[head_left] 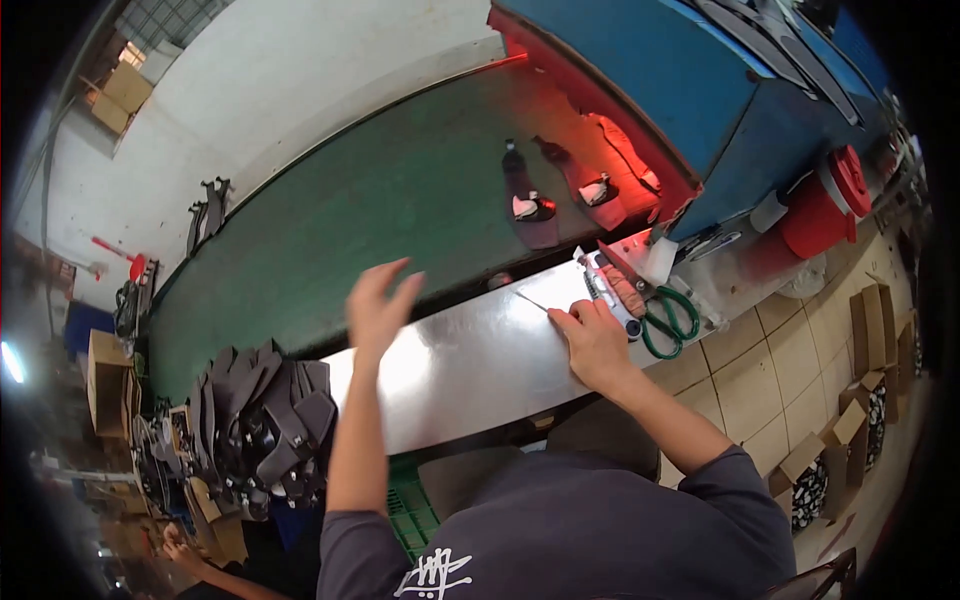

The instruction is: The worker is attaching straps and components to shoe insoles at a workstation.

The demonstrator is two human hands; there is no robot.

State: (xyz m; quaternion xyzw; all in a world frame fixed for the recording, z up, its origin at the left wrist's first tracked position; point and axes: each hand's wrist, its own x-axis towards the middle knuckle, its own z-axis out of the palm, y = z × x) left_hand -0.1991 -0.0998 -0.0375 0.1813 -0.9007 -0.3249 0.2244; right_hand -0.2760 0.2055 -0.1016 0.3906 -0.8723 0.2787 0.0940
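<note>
My left hand (378, 308) hovers over the near edge of the green conveyor belt (380, 190). Its fingers are apart with nothing in them, slightly blurred. On the right, my right hand (597, 345) is closed around a thin, pointed metal tool (530, 301), whose tip points left above the shiny metal table (450, 370). Its exact kind is too small to tell. Beside that hand lie scissors (668, 322) with green handles, a white device (600, 290) and a brownish wrapped bundle (625, 290). Two dark strap-shaped pieces (520, 190) (580, 180) with pale patches rest on the belt.
A blue machine (640, 70) with a red-glowing opening stands over the belt's far right. Dark strap pieces (265, 410) are piled at left. A red-lidded jug (825, 200) stands at right, with cartons (830, 460) on the floor. Another person's hand (182, 552) shows at lower left.
</note>
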